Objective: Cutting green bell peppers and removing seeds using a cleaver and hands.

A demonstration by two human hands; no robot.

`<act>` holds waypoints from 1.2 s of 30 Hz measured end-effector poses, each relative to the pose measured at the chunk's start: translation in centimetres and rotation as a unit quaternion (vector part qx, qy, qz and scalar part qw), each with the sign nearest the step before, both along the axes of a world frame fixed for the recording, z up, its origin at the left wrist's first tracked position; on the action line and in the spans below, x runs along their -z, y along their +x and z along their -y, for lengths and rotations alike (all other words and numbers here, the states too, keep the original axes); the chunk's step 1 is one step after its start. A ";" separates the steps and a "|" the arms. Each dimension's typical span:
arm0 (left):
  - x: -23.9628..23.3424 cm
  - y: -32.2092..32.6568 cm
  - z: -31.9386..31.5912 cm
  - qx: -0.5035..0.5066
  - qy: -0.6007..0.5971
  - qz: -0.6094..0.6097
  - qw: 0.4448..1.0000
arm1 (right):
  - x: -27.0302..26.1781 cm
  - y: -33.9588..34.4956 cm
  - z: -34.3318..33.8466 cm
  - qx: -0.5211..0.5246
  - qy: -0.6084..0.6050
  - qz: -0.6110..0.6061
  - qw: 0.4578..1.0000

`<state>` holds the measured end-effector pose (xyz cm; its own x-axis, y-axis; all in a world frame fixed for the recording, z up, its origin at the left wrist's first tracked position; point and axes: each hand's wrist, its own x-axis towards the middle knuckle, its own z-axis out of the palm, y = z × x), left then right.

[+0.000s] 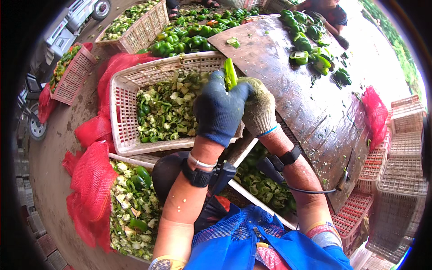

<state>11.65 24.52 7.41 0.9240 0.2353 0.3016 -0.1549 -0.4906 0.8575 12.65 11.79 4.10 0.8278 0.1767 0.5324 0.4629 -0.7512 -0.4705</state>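
My left hand point(221, 106), in a dark blue knitted glove, grips a piece of green bell pepper point(230, 74) that sticks up beside the thumb. Pressed against it is my right hand point(259, 104), in a pale yellowish cotton glove with curled fingers. Its fingertips are hidden, so whether it holds anything does not show. Both hands are over the right end of a white plastic crate point(145, 147) filled with chopped pepper cores and trimmings point(168, 104). Halved green peppers point(270, 192) lie in another crate below my right forearm.
A worn board table point(303, 111) on the right bears cut peppers point(312, 50) and a knife point(344, 175). Whole green peppers point(195, 37) are heaped beyond the crate. Red mesh sacks point(89, 192) lie at left, beside more trimmings point(135, 206). Stacked crates point(401, 168) stand right; another person point(332, 15) is across the table.
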 end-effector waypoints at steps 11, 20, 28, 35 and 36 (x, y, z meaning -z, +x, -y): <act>0.7 2.2 -2.1 0.017 0.042 0.099 0.994 | -4.0 3.8 0.5 -0.177 0.079 0.027 0.981; 2.6 1.9 -0.4 0.161 -0.305 -0.103 0.933 | -14.1 -20.8 21.8 0.278 0.155 -0.098 0.943; 1.7 -0.8 4.2 0.280 -0.263 -0.151 0.911 | -14.0 -58.4 29.0 0.593 -0.180 -0.567 0.543; 0.8 -2.2 9.6 0.307 -0.291 -0.156 0.893 | -12.4 -46.6 31.0 0.623 0.038 -0.244 0.742; 0.4 -2.4 10.0 0.312 -0.290 -0.164 0.890 | -12.1 -41.2 30.4 0.560 0.103 -0.218 0.793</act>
<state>9.28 14.55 6.98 0.9451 -0.3265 -0.0138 0.0637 0.1426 0.9877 -28.56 -18.62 16.18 0.5181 -0.8521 0.0747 -0.6800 -0.4633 -0.5683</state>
